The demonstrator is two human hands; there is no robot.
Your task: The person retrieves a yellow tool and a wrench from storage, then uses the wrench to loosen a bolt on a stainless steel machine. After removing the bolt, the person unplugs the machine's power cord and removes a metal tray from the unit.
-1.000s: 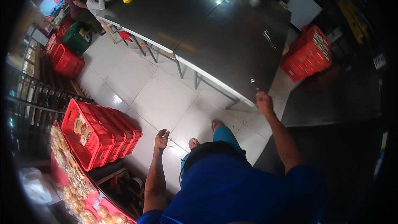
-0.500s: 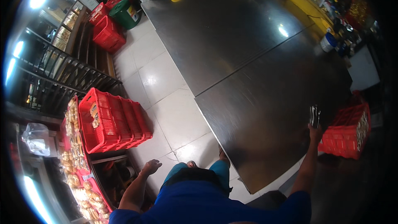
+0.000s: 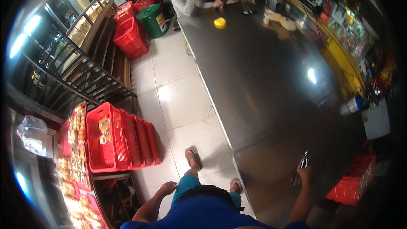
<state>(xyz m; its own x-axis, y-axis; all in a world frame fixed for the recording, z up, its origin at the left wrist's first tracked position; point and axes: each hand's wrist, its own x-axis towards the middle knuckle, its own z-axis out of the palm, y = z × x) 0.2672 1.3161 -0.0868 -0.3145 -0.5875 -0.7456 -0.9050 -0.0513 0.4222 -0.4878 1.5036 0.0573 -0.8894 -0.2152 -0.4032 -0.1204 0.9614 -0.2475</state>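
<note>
My right hand (image 3: 304,173) is wrapped round a bundle of slim, shiny metal pieces (image 3: 305,160), with ends sticking out above and below the fist. Their exact kind is too small to make out. This hand is over the near right part of the dark metal table (image 3: 254,89). By my left thigh, over the tiled floor, hangs my left hand (image 3: 169,187), its fingers loosely curled together with nothing visible in them. Nearest to that hand stands a stack of red plastic crates (image 3: 127,140), the front one holding a few packaged breads (image 3: 104,129).
Red trays of bagged bread (image 3: 78,161) line the left side, below a dark slatted rack (image 3: 76,74). Farther off are a green bin (image 3: 151,20) and more red crates (image 3: 130,38). People sit at the table's far end near a yellow object (image 3: 219,22). Another red crate (image 3: 354,182) stands at right.
I have stepped forward along the table, and the view has tilted up to show the far end and the people there. My right hand still carries the metal bundle; my left hand stays loosely curled.
</note>
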